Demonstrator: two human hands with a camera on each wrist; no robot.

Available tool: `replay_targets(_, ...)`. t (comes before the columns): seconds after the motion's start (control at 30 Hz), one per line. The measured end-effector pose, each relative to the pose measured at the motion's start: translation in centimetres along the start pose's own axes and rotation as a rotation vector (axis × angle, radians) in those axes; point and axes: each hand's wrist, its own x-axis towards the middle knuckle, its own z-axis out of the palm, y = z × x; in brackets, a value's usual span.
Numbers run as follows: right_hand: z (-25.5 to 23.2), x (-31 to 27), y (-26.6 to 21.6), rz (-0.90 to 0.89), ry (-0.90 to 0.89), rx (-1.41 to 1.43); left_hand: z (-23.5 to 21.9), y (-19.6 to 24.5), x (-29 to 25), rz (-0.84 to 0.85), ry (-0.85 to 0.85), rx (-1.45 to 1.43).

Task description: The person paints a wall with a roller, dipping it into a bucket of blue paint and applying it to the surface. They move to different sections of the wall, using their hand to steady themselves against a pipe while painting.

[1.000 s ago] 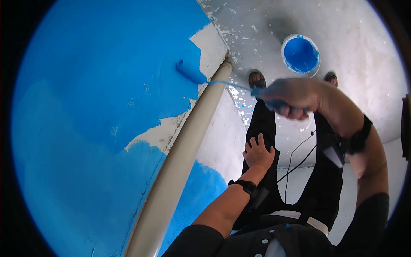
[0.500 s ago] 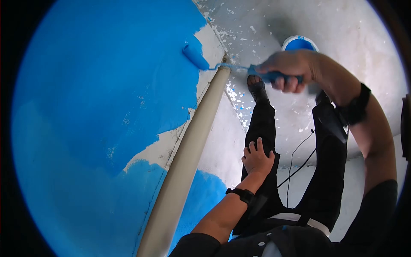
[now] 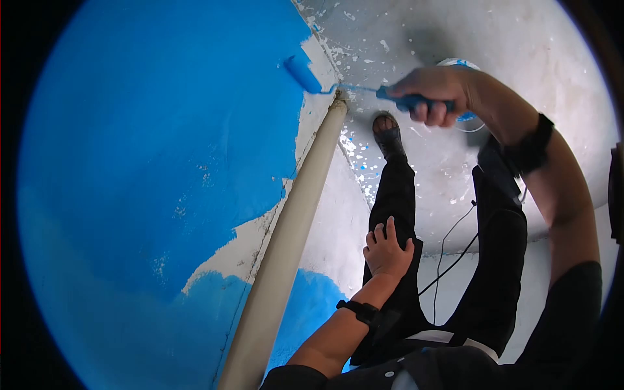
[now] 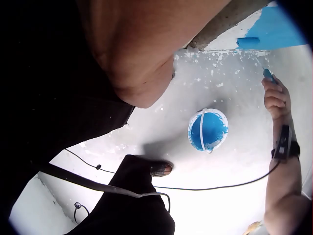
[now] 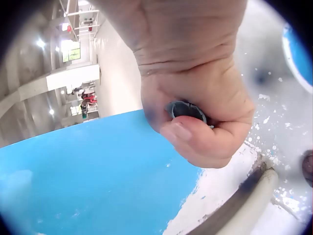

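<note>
My right hand (image 3: 434, 94) grips the blue handle (image 3: 406, 100) of a paint roller. The roller's blue-coated sleeve (image 3: 303, 75) lies against the blue-painted wall (image 3: 162, 110), beside a narrow unpainted white strip. In the right wrist view, curled fingers (image 5: 205, 139) wrap the handle, whose end shows inside the fist. My left hand (image 3: 388, 253) rests on the left leg, its fingers spread and holding nothing. A white-rimmed bucket (image 4: 222, 117) of blue paint stands on the floor; in the head view the right hand and forearm hide most of it.
A pale pipe (image 3: 292, 240) slants along the foot of the wall. White and blue paint spots speckle the grey floor (image 3: 520, 58). Black cables (image 3: 448, 263) hang between the legs. A sandalled foot (image 3: 387, 130) stands near the pipe's far end.
The right hand has moved the roller up the head view, along the wall's edge beside the white strip. It now covers most of the bucket. The left hand stays on the leg.
</note>
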Motion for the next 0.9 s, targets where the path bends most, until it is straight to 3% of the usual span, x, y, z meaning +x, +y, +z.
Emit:
replay_targets(0.13,-3.9,7.8,-3.3,-0.039,-0.002,0.088,-0.2,-0.2,0.1,0.01,0.021,0.004)
replay_targets(0.23,-3.7,11.3,-4.7,-0.081,0.137,0.183,-0.1,-0.3,0.2,0.021,0.029,-0.005)
replay_targets(0.33,-3.2,9.8,-3.2,-0.091,0.103,0.209,-0.1,-0.4,0.1,0.037,0.044,0.005)
replay_targets(0.47,-2.8,4.6,-1.7,-0.079,0.002,0.033,-0.7,-0.1,0.2,0.039,0.03,0.004)
replay_targets(0.57,-4.8,7.2,-3.0,-0.057,-0.074,0.055,-0.5,-0.3,0.2,0.051,0.047,0.016)
replay_targets(0.63,-5.8,10.5,-5.0,-0.013,0.053,0.211,-0.4,-0.5,0.3,0.048,0.056,0.012)
replay_targets(0.77,-5.6,13.0,-5.7,-0.067,0.133,0.219,-0.3,-0.8,0.4,0.064,0.056,-0.023)
replay_targets(0.9,-4.6,8.6,-2.6,-0.134,0.081,0.101,-0.6,-0.8,0.5,0.07,0.058,-0.03)
